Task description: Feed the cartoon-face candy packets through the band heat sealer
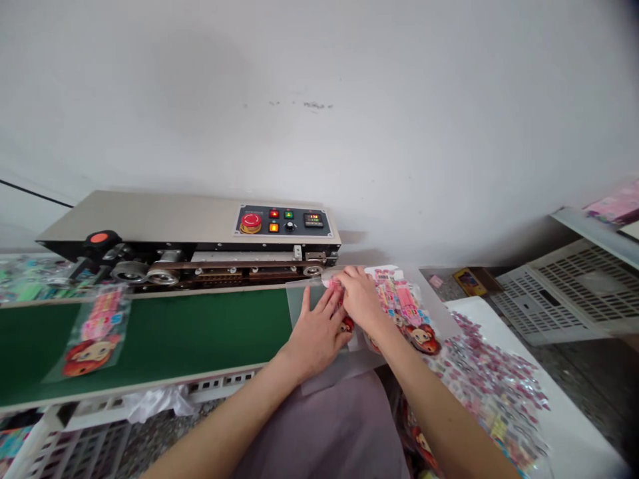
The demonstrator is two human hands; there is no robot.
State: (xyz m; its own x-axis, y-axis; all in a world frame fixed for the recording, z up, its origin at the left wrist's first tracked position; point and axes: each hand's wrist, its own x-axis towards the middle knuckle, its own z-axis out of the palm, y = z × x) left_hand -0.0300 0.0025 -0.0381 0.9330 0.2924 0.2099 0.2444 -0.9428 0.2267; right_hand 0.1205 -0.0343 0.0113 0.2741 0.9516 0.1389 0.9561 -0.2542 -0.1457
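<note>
A clear plastic bag (296, 303) lies at the right end of the green conveyor belt (210, 329) of a sealing machine. Inside it is a printed card with a red-haired cartoon figure, mostly covered by my hands. My left hand (319, 329) rests flat on the bag with its fingers spread. Beside it, my right hand (360, 298) has its fingers bent and closed at the bag's upper edge, over a pink part of the card. More printed cartoon cards (407, 309) lie just right of my right hand.
The sealing machine (164, 213) stands behind the belt, with a red stop button (250, 222) and lit display. A bagged card (94, 332) lies on the belt's left part. Small shiny packets (489, 372) cover part of the white table at right. Plastic crates (544, 293) stand beyond.
</note>
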